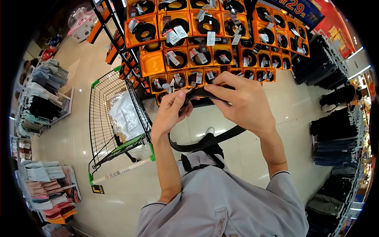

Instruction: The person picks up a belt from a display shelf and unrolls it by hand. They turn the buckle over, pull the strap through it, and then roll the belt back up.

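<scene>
While left hand (pixel 171 110) pinches black belt (pixel 222 137) (looped below), right hand (pixel 248 102) grips it.

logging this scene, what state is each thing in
black belt: uncoiled, hanging in a loop
left hand: closed on the belt
right hand: gripping the belt
display belts: coiled, in orange trays
shopping cart: upright, loaded
white package: lying in the cart
dark clothes: hanging

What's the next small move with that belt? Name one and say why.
Probably start winding the black belt into a coil, the left hand steadying it while the right hand gathers the slack. Both hands hold it near the top, its length sags in a loop below them, and the coiled belts ahead sit in orange trays.
</scene>
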Demonstrator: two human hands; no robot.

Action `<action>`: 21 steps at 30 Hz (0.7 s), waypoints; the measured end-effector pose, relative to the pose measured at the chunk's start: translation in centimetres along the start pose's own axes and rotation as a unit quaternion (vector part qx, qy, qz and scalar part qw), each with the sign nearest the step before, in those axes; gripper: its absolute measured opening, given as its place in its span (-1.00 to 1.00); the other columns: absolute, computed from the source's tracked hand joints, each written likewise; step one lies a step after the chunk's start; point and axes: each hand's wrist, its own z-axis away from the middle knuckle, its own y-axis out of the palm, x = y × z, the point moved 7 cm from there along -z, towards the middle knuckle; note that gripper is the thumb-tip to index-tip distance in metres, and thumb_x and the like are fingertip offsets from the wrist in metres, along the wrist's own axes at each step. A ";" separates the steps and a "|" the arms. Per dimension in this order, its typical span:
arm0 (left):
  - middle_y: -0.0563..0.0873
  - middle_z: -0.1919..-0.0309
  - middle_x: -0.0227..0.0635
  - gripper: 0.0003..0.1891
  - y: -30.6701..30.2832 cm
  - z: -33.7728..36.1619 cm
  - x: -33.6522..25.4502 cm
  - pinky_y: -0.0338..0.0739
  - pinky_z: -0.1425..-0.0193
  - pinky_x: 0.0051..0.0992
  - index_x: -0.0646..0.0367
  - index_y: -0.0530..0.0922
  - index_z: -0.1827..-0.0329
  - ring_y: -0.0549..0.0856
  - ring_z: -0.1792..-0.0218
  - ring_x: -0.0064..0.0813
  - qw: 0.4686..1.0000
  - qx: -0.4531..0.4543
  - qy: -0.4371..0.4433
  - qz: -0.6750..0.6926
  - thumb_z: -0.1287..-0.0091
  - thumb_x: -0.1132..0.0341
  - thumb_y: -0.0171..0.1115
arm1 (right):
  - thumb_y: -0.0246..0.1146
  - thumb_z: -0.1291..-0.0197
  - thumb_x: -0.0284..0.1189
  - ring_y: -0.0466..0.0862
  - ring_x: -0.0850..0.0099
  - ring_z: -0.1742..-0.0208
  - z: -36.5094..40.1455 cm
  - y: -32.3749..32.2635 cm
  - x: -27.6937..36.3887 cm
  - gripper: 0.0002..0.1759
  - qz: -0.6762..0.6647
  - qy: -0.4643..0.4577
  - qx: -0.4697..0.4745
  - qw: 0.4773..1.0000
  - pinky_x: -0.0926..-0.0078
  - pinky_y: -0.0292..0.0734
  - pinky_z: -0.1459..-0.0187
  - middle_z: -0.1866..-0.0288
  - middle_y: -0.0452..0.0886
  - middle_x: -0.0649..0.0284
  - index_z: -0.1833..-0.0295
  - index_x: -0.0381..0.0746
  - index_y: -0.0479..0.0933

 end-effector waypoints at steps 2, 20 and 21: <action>0.56 0.61 -0.42 -0.45 0.4 0.1 -0.1 0.11 0.61 -0.68 0.24 0.67 -0.03 0.32 0.67 -0.79 1.000 0.006 0.004 0.000 -0.60 -0.12 -0.05 | 0.47 0.06 -0.57 0.67 0.32 0.39 0.0 0.3 0.1 -0.73 0.005 -0.006 0.008 1.000 0.46 0.57 0.38 0.23 0.65 0.33 0.15 -0.19 0.72; 0.53 0.58 -0.47 -0.22 1.2 0.4 -1.6 0.06 0.64 -0.69 0.33 0.62 0.10 0.32 0.65 -0.78 0.994 -0.051 0.076 -0.052 -0.47 -0.39 -0.08 | 0.48 -0.03 -0.53 0.71 0.27 0.19 1.1 -1.0 -1.6 -0.68 -0.224 0.085 -0.028 0.970 0.41 0.63 0.17 0.12 0.67 0.21 0.06 -0.26 0.63; 0.54 0.58 -0.47 -0.24 1.6 0.3 -1.4 0.05 0.64 -0.69 0.32 0.62 0.10 0.32 0.66 -0.77 0.997 -0.018 0.057 -0.049 -0.49 -0.36 -0.09 | 0.47 -0.03 -0.55 0.72 0.28 0.21 1.1 -1.4 -1.3 -0.73 -0.189 0.037 -0.063 0.979 0.43 0.63 0.20 0.15 0.68 0.22 0.11 -0.27 0.64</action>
